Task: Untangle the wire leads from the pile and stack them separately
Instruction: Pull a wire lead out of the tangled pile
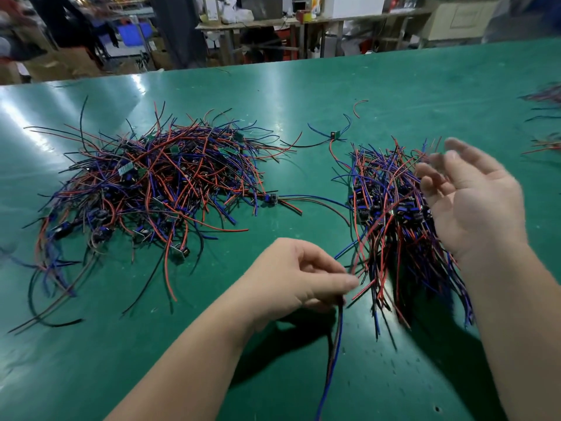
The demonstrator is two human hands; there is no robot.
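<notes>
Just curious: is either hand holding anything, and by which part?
The left hand pinches a few wire leads along their wires, which hang below; the right hand holds nothing.

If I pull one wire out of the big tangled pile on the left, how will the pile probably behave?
Probably floppy: the wires in the left hand hang limp. The pile looks interlaced, so neighbours would likely drag along. Its small boards may snag.

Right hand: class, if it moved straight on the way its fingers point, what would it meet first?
Likely the far wire tips of the sorted stack, just beyond the right hand; it looks raised, though, so depth is unclear.
</notes>
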